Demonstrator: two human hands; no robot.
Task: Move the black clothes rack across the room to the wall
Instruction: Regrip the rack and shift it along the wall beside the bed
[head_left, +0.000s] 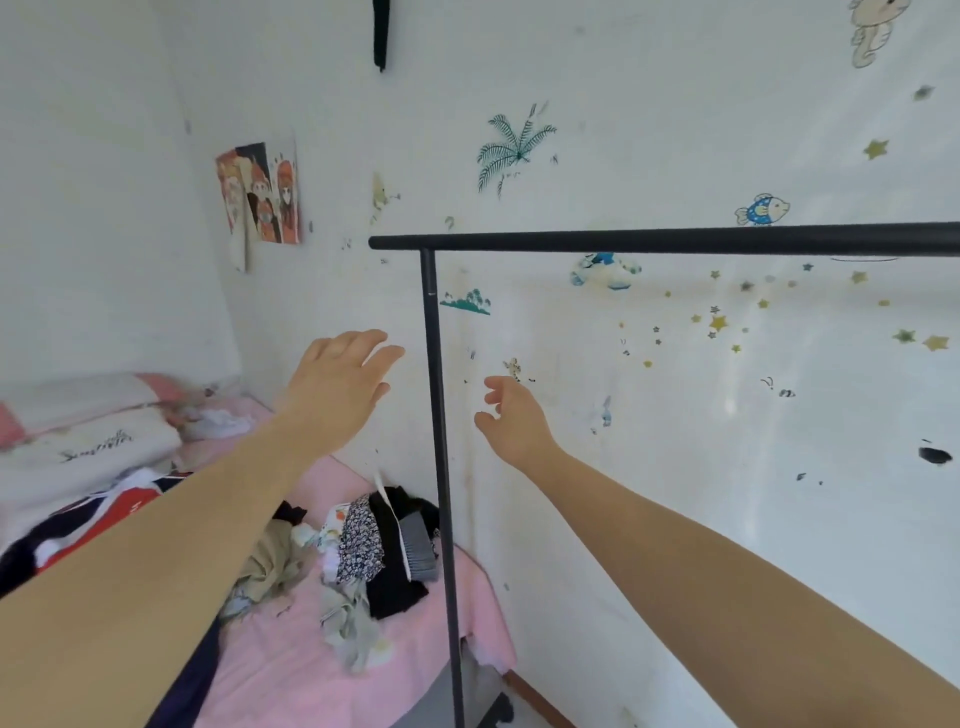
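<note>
The black clothes rack (439, 415) stands close to the white wall (675, 415), its top bar running from the centre to the right edge and one upright post dropping to the floor. No clothes hang on it. My left hand (340, 387) is stretched out just left of the post, fingers spread, holding nothing. On the post's right side my right hand (511, 418) hovers with fingers loosely curled and apart. Neither hand touches the rack.
A bed with a pink sheet (311, 670) fills the lower left, with a pile of clothes (374, 551) and pillows (88, 441) on it, right beside the rack's post. Stickers and a poster (260, 195) dot the wall.
</note>
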